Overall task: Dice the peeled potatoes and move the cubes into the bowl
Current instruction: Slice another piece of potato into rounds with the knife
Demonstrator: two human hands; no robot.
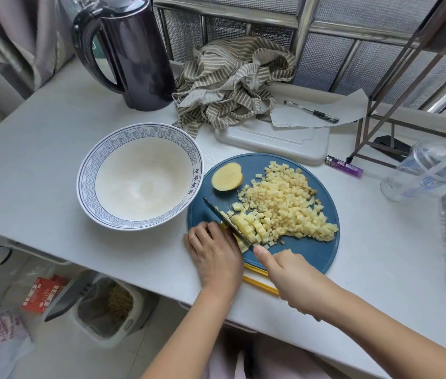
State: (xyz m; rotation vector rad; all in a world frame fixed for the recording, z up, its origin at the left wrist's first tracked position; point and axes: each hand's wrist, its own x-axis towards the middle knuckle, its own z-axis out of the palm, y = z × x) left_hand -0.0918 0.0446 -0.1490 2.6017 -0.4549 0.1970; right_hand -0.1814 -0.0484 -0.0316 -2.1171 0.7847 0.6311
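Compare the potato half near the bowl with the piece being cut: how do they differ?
The potato half is whole and uncut; the piece being cut is already mostly cubes. The potato half lies untouched at the far side of the blue board; the piece being cut is steadied by the left hand, with the right hand holding the knife in it. Both are peeled and on that board.

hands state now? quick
Left hand: fingers curled, holding the potato piece being cut.
Right hand: gripping the knife.
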